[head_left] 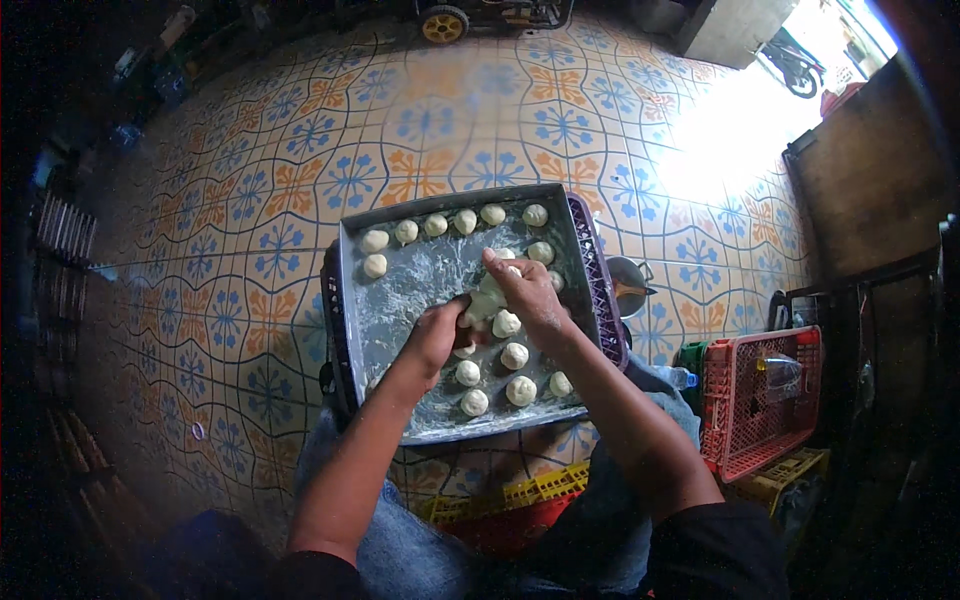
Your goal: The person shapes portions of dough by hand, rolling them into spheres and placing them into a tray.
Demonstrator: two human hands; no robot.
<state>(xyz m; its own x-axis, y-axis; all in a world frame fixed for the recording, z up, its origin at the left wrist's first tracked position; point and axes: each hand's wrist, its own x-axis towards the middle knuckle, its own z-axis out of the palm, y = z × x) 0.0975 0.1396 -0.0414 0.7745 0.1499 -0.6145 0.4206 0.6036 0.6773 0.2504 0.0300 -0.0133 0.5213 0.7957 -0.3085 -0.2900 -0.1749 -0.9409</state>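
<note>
Item, one dough piece (486, 298): pale, held above the middle of the tray between my two hands, probably so that any loose scraps dropped inside.
Item, my left hand (430, 340): thumb and fingers curled round the piece's near left side, seemingly as a cradle; fingertips partly hidden, pressure I could not tell.
Item, my right hand (530, 292): thumb and forefinger drawn in, pinching the piece from the upper right, seemingly against the left hand's support.
Item, dough balls (520, 390): a row along the far rim, others mostly at the right; mostly set apart, presumably against sticking together.
Item, grey tray (385, 320): smeared with white powder (430, 268), likely against sticking.
Item, purple crate (597, 260): beneath the tray, apparently raising it to reach beyond my denim knees (405, 545).
Item, metal pan (628, 278): on the patterned floor, just right of the purple crate.
Item, red crate (735, 452): farther right, a clear bottle (783, 376) lying in it
</note>
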